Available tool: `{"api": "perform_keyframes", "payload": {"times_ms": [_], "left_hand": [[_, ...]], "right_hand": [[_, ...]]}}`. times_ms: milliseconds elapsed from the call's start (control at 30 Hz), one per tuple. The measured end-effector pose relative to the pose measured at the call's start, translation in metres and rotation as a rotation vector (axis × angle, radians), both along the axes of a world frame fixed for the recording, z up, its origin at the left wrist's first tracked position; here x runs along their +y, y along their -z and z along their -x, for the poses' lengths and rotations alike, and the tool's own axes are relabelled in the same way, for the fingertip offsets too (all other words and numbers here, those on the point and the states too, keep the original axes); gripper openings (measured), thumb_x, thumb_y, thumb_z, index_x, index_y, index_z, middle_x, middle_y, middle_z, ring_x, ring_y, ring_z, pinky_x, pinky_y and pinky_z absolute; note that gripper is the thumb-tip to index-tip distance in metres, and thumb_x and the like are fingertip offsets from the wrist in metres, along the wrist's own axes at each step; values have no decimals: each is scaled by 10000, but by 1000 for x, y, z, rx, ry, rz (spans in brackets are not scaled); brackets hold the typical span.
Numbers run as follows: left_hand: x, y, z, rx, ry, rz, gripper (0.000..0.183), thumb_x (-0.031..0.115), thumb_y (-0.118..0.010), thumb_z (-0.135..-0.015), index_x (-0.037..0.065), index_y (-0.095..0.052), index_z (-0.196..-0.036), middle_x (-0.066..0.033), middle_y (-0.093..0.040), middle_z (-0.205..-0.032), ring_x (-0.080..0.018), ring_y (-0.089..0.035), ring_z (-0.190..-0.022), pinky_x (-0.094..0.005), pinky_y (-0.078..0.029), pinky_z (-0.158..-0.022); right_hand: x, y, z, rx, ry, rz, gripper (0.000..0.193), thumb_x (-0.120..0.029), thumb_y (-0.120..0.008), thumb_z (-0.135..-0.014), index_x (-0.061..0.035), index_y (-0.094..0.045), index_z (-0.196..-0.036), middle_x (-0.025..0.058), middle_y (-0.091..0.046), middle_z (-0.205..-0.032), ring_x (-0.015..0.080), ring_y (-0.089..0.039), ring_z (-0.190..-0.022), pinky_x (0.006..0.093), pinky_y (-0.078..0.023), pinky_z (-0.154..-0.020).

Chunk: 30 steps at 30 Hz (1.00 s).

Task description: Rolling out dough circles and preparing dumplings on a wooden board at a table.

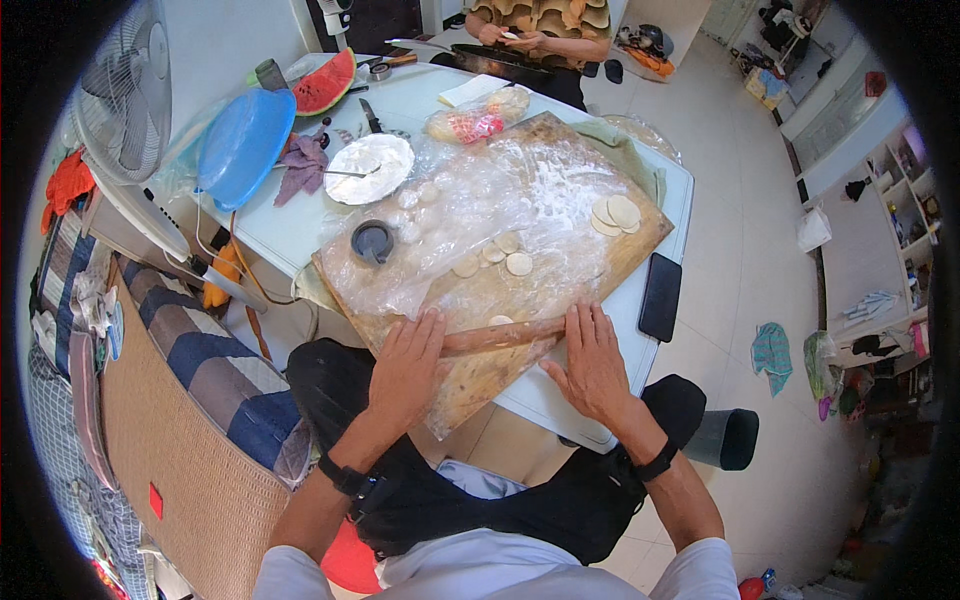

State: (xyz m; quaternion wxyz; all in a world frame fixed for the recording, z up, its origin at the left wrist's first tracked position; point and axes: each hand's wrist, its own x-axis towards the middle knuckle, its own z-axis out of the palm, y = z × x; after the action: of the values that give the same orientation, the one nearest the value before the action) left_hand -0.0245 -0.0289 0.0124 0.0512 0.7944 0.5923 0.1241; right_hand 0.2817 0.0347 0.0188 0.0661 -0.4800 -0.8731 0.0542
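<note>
My left grip [406, 368] and right grip [594, 366] on the two ends of a rolling pin [505, 335], viewed from above. Both grips are opened out, palms down, fingers extended and pointing away from me; nothing is pinched. Placement at the ends presumably spreads the pressure evenly and leaves the pin's middle free to turn. The pin lies crosswise on the near part of a wooden board [480, 375]: a slender, reddish-brown cylinder, marked with paler patches, its right end slightly higher in the view than its left. Just beyond it, partly hidden, shows a pale disc [501, 320]. The board is set cornerwise on a white desk [560, 402], one corner jutting past the edge toward my lap, which seems to bring the working surface close to my body. Farther off, small dough rounds [519, 264] form a loose cluster at mid-board; larger overlapping rounds [623, 211] lie at the right, probably set aside to be clear of the pin. Clear plastic film [450, 240] spreads across the board's left part and over pale lumps [428, 191], likely against drying. A plate of white powder [385, 160] stands beyond the board's left side, apparently within reach; a dark grey cup [372, 242] stands nearer.
</note>
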Motion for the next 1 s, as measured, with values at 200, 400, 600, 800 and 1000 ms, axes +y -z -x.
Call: {"api": "perform_keyframes", "payload": {"times_ms": [200,400,600,800,1000], "left_hand": [[21,-1,-11,-65,-148,133,792,268,-688,-959,-70,-326,-1577,-289,-396,-1605,-445,-369,-1498,-531,-287,-1242],[-13,-3,-16,16,-51,141,845,328,-698,-958,-84,-301,-1581,-294,-365,-1627,-437,-317,-1539,-502,-288,-1248],[29,3,-15,-62,-96,103,891,356,-713,-949,-96,-282,-1585,-299,-348,-1636,-440,-297,-1550,-517,-280,-1252],[-7,-2,-20,14,19,153,894,374,-700,-955,-101,-276,-1583,-313,-353,-1624,-454,-326,-1526,-520,-297,-1237],[39,2,-17,-165,-141,182,912,380,-705,-950,-97,-267,-1592,-305,-346,-1630,-447,-305,-1541,-521,-280,-1250]], "right_hand": [[26,6,4,25,-2,-81,916,-464,-685,-965,152,-308,-1529,375,-329,-1586,517,-292,-1505,573,-227,-1259],[11,-2,-6,-16,-28,-18,915,-490,-653,-978,158,-311,-1526,384,-323,-1593,514,-293,-1511,552,-222,-1268],[39,4,3,-12,0,-25,926,-502,-639,-984,166,-304,-1531,379,-303,-1608,498,-269,-1532,558,-206,-1271],[16,-2,-12,-49,-59,-24,913,-506,-626,-992,164,-314,-1529,379,-309,-1607,490,-276,-1532,570,-204,-1269],[49,8,-4,-58,-37,-84,930,-511,-640,-985,148,-299,-1545,364,-287,-1627,488,-263,-1539,576,-209,-1265]]}}
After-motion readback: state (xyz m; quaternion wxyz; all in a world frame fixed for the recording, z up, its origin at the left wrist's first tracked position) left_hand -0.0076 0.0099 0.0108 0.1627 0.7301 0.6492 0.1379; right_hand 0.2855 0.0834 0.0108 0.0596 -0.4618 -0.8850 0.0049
